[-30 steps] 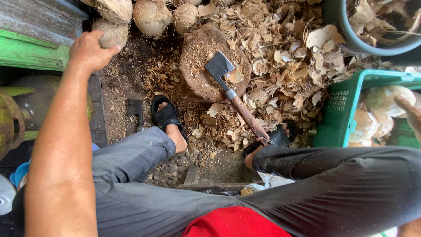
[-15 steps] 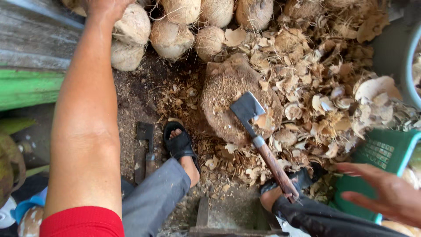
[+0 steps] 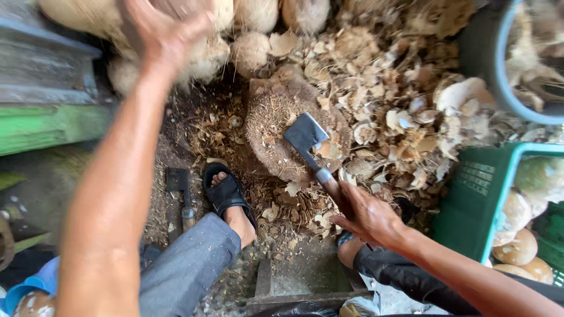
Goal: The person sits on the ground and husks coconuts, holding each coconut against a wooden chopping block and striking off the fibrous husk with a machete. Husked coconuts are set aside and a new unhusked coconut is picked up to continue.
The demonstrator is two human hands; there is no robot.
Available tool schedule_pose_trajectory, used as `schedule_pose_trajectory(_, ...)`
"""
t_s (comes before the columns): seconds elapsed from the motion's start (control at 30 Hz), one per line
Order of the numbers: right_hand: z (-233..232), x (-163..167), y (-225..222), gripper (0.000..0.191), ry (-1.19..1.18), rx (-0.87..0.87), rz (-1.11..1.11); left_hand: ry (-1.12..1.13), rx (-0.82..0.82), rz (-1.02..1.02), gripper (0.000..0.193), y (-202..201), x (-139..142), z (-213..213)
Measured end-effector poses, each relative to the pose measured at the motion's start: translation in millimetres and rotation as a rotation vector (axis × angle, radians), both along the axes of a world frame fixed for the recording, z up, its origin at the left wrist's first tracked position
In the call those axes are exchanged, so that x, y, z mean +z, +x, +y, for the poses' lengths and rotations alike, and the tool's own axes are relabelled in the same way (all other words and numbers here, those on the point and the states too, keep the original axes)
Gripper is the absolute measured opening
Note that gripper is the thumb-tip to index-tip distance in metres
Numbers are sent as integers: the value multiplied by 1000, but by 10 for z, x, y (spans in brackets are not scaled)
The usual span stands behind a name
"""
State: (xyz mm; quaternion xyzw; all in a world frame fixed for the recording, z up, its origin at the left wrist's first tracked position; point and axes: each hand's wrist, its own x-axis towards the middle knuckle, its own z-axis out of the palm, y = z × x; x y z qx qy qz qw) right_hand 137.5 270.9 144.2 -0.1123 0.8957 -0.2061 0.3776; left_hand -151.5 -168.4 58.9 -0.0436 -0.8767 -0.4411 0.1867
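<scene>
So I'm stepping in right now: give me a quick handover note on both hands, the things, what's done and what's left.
Left hand: up on a husked coconut in the pile at the top, motion-blurred, grip unclear.
Right hand: closing on the cleaver handle; blade rests on the stump.
Done: husk chips all round; peeled coconuts in the green crate.
Left: coconut not yet on the stump, cleaver not yet lifted.

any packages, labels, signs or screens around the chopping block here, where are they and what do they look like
No labels, signs or screens show.
Green plastic crate: right edge, ribbed wall, pale rim, husked coconuts inside.
Grey-blue tub: top right corner, round, holds husk scraps.
Blue container: bottom left corner, only partly in view.
Right hand grips the cleaver resting on the stump; left hand reaches into the coconut pile.
</scene>
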Motion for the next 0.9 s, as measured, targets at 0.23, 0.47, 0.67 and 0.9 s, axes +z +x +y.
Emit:
schedule_pose_trajectory(0.23,-544,-767,26,35,-262,-281,391,151,243,-323,106,941,722,1292)
schedule_pose_trajectory(0.47,-369,-676,62,28,-735,-1135,-206,23,233,-565,109,1540,551,1595)
schedule_pose_trajectory(0.67,427,-347,-174,17,-990,-1462,28,-536,-5,-419,128,1719,-33,1810)
schedule_pose_trajectory(0.9,44,48,-89,21,-993,-1064,281,-83,87,-433,80,1515,-394,1658)
